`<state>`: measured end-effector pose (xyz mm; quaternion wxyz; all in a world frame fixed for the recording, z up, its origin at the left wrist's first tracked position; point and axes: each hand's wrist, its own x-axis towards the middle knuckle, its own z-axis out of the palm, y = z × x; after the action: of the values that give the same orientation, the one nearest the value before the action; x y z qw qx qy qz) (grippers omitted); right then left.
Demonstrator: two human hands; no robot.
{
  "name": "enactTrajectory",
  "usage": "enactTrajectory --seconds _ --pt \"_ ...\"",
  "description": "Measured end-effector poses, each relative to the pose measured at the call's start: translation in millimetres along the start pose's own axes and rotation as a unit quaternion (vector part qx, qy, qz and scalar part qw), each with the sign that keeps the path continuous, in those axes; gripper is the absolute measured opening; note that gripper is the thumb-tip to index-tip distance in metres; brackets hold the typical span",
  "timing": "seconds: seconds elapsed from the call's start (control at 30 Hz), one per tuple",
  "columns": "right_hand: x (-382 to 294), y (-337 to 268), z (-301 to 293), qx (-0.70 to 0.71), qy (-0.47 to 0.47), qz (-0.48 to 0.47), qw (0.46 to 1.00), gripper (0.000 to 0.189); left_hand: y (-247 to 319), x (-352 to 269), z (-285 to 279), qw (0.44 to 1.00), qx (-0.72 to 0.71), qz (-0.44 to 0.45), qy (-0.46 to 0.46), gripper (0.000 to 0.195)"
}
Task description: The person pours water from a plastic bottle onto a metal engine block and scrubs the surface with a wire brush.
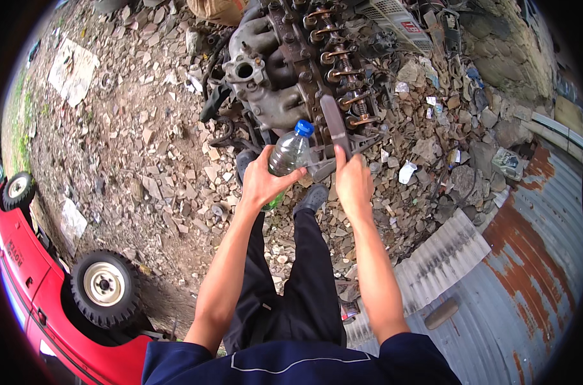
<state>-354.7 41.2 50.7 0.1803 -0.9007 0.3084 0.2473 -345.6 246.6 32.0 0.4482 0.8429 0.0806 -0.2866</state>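
Note:
My left hand point(263, 180) is wrapped around a clear plastic bottle point(291, 151) with a blue screw cap point(304, 128). The bottle is tilted, and its lower end, partly behind the hand, looks green. My right hand point(354, 178) grips a long flat brownish-grey tool point(334, 120), blurred, its kind unclear. The tool's far end overlaps the near end of an engine point(301, 67) in view. On the engine, a rocker arm shaft with springs point(342, 62) runs along the right. A cast metal manifold point(277, 101) with a round-holed flange point(245, 70) sits on the left.
Broken stone and tile rubble point(176, 144) covers the ground. Rusty corrugated metal sheets point(527, 269) lie at the right, near a stone wall point(510, 62). A red off-road vehicle point(36, 284) stands at the left. Beyond the engine is a grey plastic crate point(392, 21).

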Motion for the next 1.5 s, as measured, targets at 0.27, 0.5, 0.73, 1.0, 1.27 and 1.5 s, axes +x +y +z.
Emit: enactTrajectory --seconds 0.27,0.5,0.73,1.0,1.27,1.5 --pt "-16 13 -1 -0.030 -0.007 0.026 0.999 0.064 3 44 -44 0.995 0.061 0.066 -0.045 0.104" --pt "-21 -2 4 0.030 0.027 0.083 0.996 0.068 29 51 -56 0.978 0.151 0.040 -0.140 0.107" --pt "-99 42 21 0.174 -0.024 0.208 0.962 0.073 38 45 -46 0.962 0.209 0.015 -0.174 0.101" --pt "-63 12 48 0.312 0.065 0.150 0.936 0.068 49 70 -31 0.936 0.299 0.059 -0.177 0.098" --pt "-39 20 69 0.482 0.162 0.146 0.848 0.066 79 66 -25 0.905 0.354 0.126 -0.198 0.088" --pt "-83 39 86 0.486 0.111 0.172 0.849 0.066 74 49 -15 0.896 0.377 0.142 -0.184 0.090"
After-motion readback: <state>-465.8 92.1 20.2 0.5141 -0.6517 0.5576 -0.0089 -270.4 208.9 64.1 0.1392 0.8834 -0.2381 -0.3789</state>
